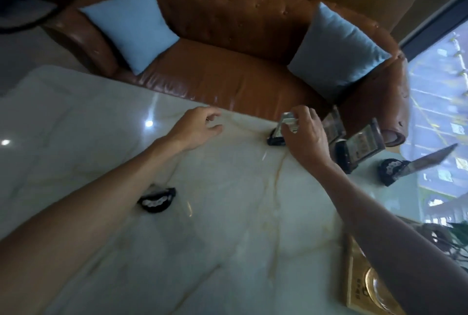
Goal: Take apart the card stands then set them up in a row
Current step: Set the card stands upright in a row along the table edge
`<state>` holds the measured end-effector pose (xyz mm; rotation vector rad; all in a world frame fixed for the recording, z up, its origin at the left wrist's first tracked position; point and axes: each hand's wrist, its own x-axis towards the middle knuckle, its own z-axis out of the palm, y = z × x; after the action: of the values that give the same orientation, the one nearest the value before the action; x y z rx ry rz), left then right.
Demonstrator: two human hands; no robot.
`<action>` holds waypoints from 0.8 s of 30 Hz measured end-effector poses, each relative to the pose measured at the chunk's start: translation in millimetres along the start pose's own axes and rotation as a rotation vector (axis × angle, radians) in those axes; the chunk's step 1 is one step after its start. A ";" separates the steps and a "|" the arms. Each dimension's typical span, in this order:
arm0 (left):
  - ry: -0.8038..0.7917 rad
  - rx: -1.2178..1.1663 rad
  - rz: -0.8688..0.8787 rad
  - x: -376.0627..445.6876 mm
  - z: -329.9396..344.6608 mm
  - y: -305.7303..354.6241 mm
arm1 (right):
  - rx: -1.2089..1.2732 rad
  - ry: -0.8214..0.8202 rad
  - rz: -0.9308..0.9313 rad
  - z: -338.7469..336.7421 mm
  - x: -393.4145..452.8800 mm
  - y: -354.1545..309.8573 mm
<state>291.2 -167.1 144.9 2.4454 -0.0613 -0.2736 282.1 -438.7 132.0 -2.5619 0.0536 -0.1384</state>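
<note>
Low in the frame, left of centre, a detached black base (157, 200) lies on the marble table (228, 238). Farther up, the left hand (200, 127) is held loosely open and empty. At upper right, a card (287, 123) is pinched by the right hand (306, 134) above its base (275, 139); it should be kept square to the slot and eased, with the left hand probably steadying the base.

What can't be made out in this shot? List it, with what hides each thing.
- Print on the clear card standing in its black base: head view, covered by the right hand and blurred.
- Writing on the two upright card stands behind that hand: blurred and too small to read.
- Loose black base with white dots: partly hidden by the left forearm.
- Gold box: cut off by the bottom edge, crossed by the right forearm.
</note>
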 end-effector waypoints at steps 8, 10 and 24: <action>0.093 -0.093 -0.171 -110.8 -43.9 -94.5 | 0.160 -0.377 -0.242 84.9 -70.0 -115.0; 0.056 -0.093 -0.217 -129.3 -47.1 -118.2 | 0.127 -0.508 -0.305 109.4 -86.9 -136.2; 0.128 0.079 -0.185 -137.2 -40.3 -179.4 | 0.021 -0.600 -0.261 175.0 -87.3 -195.0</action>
<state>161.1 12.7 87.1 2.5441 0.2147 -0.1975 216.4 -174.5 84.8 -2.4734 -0.5047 0.5275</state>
